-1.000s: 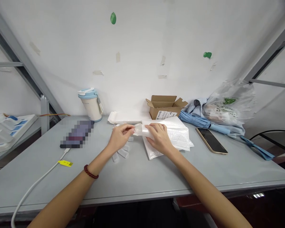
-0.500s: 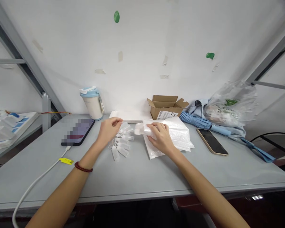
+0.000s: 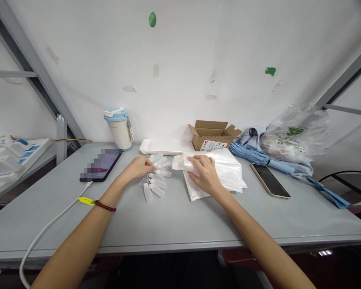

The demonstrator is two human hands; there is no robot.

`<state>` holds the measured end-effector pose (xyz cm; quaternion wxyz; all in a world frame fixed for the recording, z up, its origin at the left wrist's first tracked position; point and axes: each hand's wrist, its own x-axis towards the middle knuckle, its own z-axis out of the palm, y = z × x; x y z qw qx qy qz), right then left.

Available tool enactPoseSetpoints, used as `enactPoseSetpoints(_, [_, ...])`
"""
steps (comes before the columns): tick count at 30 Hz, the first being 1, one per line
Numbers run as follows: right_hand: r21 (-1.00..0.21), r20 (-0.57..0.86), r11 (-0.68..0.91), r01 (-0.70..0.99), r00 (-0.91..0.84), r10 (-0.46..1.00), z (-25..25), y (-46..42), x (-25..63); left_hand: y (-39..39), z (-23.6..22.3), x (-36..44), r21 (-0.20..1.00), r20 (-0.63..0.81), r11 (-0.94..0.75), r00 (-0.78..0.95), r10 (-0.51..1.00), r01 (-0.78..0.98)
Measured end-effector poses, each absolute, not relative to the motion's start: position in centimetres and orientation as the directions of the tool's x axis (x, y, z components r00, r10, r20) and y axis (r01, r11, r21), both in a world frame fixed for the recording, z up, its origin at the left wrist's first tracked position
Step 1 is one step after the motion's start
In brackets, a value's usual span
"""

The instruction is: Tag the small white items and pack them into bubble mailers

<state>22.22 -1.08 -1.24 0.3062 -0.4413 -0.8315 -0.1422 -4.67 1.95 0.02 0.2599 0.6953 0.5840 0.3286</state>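
My left hand is over a cluster of small translucent plastic bottles with thin loops, fanned out on the table. Its thumb and finger are pinched at the end of one bottle near the top of the cluster. To the right, my right hand is closed on the edge of a white bubble mailer, with the flap sticking out to the left. The mailer lies on others of its kind, and I cannot see inside it.
Behind the bottles lies a stack of white flat packs. An open cardboard box and a tumbler stand near the wall. Phones lie left and right. A folded blue umbrella, a plastic bag and a white cable are around.
My left hand has come down from above the bottles, and its fingertips are now among them. My right hand keeps its hold on the mailer. The view has shifted slightly.
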Motion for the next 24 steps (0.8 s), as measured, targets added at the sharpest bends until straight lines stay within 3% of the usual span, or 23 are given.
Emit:
enactPoseSetpoints(4, [-0.034, 0.644, 0.570, 0.821, -0.418, 0.641, -1.3, -1.0, 22.2, 1.8, 0.8, -4.4, 0.674, 0.040, -0.098, 0.096, 0.995, 0.732])
enactPoseSetpoints(12, [-0.025, 0.645, 0.555, 0.832, -0.411, 0.645, -1.3, -1.0, 22.2, 1.0, 2.6, -4.3, 0.888, 0.074, -0.040, -0.056, 0.996, 0.459])
enactPoseSetpoints(17, [-0.037, 0.639, 0.559, 0.828, -0.411, 0.650, -1.3, -1.0, 22.2, 0.2, 3.4, -3.8, 0.957, 0.091, -0.102, 0.052, 0.994, 0.272])
enactPoseSetpoints(24, [-0.049, 0.691, 0.612, 0.789, -0.415, 0.591, -1.5, -0.9, 22.1, -0.3, 1.3, -0.3, 0.936, 0.191, -0.210, 0.093, 0.977, 0.283])
